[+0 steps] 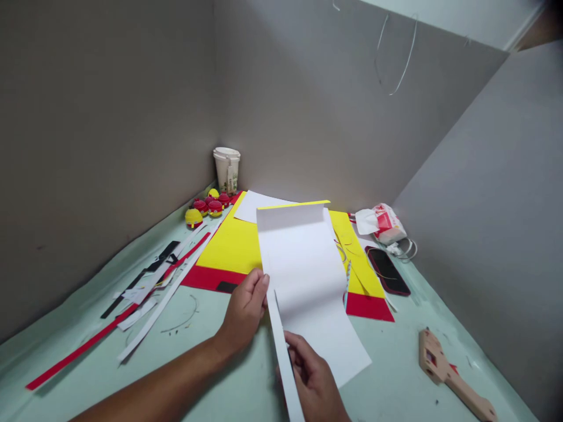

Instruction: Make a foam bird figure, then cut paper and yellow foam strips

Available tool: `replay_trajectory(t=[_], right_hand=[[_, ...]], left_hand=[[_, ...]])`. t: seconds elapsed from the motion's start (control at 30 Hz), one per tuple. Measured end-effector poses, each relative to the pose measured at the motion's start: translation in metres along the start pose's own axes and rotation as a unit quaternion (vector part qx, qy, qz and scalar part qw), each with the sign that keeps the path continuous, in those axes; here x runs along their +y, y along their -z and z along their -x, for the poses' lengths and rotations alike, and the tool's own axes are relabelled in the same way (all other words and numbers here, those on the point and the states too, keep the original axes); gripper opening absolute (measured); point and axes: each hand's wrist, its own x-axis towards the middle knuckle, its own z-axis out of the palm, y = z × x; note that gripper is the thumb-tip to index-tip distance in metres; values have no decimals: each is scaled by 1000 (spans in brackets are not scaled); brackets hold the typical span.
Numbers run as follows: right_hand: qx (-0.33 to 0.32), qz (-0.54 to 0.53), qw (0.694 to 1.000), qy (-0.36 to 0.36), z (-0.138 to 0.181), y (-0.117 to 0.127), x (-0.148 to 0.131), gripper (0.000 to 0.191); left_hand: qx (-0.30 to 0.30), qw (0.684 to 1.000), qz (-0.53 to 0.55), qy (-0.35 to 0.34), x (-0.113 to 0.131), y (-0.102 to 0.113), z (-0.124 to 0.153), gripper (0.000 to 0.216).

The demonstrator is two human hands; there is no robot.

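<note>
A white sheet of paper (pixel 303 275) with a yellow folded top edge is held up in front of me. My left hand (pixel 246 305) pinches its left edge between thumb and fingers. Lower down, my right hand (pixel 310 375) is closed around scissors (pixel 277 302); a thin blade shows in the cut, while the handles are mostly hidden by fingers and paper. Along the left edge, a narrow white strip (pixel 281 351) hangs down toward me, partly cut from the sheet. Beneath the sheet lie yellow card (pixel 231 243) and red card (pixel 200 278).
Red and yellow balls (pixel 193 218) stand by a paper cup (pixel 227 170) at the back. Paper strips and scraps (pixel 141 293) lie at left. A phone (pixel 387 271), a tissue pack (pixel 389 223), a cable (pixel 404 251) and a beige tool (pixel 455 375) are at right.
</note>
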Motion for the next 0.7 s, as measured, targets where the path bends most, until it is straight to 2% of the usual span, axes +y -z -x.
replay_trajectory(t=[0.27,0.5,0.7], right_hand=[[-20,6,1000,-8,-1,3,-2,37],[-19,3,1000,-4,0,3,-2,43],[-7,11,1000,-5,-1,4,3,40]], left_hand=[[-6,1000,-5,-3,-4,1,-1,35],[-8,1000,-9,-4,-3,1,-1,35],[-11,1000,-12,-10,-5,2,-2,35]])
